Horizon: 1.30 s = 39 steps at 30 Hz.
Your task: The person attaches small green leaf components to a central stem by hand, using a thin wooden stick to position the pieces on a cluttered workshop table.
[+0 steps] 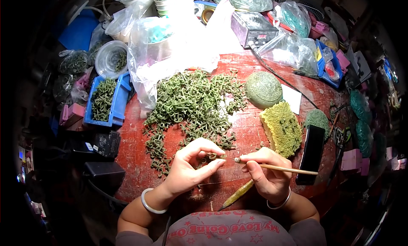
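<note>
My left hand (191, 167) is closed in a pinch around a small green hooked piece (212, 156), partly hidden by the fingers. A slim wooden-handled needle tool (299, 171) lies in the pen grip of my right hand (270, 174). Its fine metal tip points left, close to the left fingertips; whether it touches the piece I cannot tell. Just beyond my left hand spreads a large heap of similar small green pieces (182, 97). Under my right hand a yellowish pointed stick (238, 195) rests on the red tabletop (136, 178).
Right of the heap are a round green block (263, 89), a yellow sponge-like block (282, 129) and a black phone (310, 154). A blue bin (120, 102) with green pieces stands left. Plastic bags (142, 63) and a control box (254, 29) with a cable line the back.
</note>
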Each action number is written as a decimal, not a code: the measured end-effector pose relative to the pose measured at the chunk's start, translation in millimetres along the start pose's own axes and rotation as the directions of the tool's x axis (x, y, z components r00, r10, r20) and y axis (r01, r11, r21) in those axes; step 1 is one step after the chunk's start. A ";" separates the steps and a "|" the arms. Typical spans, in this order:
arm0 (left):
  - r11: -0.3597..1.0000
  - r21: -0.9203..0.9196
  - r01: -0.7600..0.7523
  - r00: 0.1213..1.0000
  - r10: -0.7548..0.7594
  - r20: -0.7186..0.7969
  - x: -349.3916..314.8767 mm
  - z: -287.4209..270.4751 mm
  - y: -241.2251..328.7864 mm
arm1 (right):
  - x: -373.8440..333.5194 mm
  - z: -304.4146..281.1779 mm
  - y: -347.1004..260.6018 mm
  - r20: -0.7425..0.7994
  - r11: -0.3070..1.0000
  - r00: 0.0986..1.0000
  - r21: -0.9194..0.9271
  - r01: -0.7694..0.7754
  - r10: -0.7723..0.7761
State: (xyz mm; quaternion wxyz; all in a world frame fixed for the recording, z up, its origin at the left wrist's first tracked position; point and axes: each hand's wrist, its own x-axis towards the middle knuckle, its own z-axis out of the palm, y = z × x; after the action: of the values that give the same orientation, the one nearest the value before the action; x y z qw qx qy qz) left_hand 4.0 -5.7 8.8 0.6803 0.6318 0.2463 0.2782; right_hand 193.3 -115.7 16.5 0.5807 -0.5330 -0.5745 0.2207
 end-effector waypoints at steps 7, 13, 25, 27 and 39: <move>0.997 0.066 -0.027 0.999 0.030 -0.044 0.5 1.6 -0.6 | 0.0 -0.4 -0.3 0.000 0.999 1.000 -0.041 0.014 -0.014; 0.976 0.166 -0.140 0.990 0.141 0.006 0.2 -2.0 -5.7 | 2.7 0.5 -3.4 0.032 0.994 0.997 -0.074 0.077 -0.075; 0.965 0.191 -0.179 0.980 0.193 -0.055 2.8 0.7 -6.3 | -1.2 0.8 -1.5 -0.012 0.999 0.999 0.002 -0.034 0.034; 0.946 0.231 -0.228 0.973 0.229 0.021 2.4 -3.1 -7.6 | -0.4 -0.4 -4.2 0.015 0.998 0.998 -0.023 -0.054 0.055; 0.856 -0.418 0.303 0.953 -0.280 0.116 -0.5 -6.4 8.4 | 3.5 -6.9 -7.1 0.133 0.968 0.984 0.207 -0.144 0.118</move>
State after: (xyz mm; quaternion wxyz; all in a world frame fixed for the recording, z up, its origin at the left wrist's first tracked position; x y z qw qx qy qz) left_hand -1.3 -1.1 16.6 0.8433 0.4278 0.2540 0.2033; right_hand 197.8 -117.5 25.8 0.5837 -0.4894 -0.5443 0.3513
